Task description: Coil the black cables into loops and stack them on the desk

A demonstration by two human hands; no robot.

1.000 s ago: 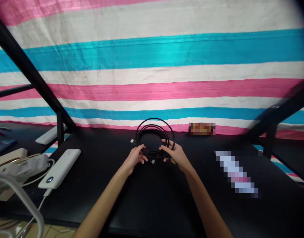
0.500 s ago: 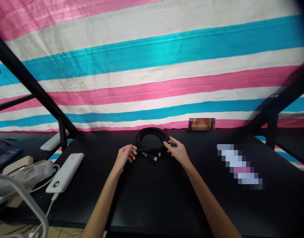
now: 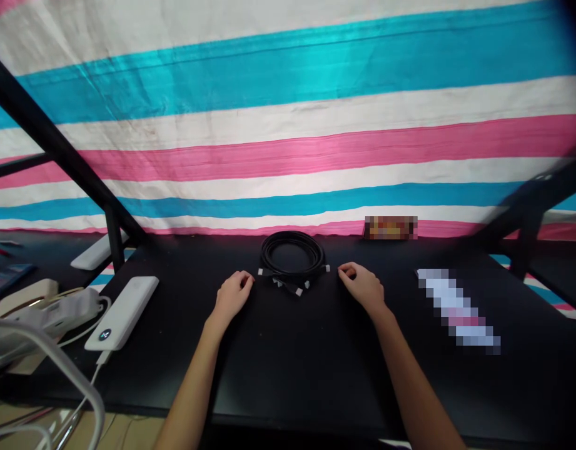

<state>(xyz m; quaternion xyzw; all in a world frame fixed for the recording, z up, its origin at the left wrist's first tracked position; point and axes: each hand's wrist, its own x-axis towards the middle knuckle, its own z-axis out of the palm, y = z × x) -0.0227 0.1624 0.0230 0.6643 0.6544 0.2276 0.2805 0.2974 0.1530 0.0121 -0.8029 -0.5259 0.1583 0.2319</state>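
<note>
A coiled black cable (image 3: 267, 255) lies on the black table (image 3: 288, 350), near its back edge. Several pale-tipped plugs stick out from the coil; one plug (image 3: 299, 292) points toward me at its front. Just left of the coil, my left hand (image 3: 232, 295) rests on the table with its fingers curled in and the thumb close to them. To the coil's right is my right hand (image 3: 364, 286), its fingertips and thumb drawn together. Neither hand touches the cable, and nothing shows in either one.
A white power bank (image 3: 128, 312) with a cord plugged in lies at the left. Beyond it are a power strip (image 3: 72, 312) and another white device (image 3: 97, 251). On the right are a blurred pale item (image 3: 447, 300) and a blurred box (image 3: 389, 228). Black frame bars (image 3: 57, 140) flank the table.
Both hands have drawn away from the coil, the right one farther to the right, and their fingers have curled closed. Plugs at the coil's sides now show. The camera view has tilted slightly downward.
</note>
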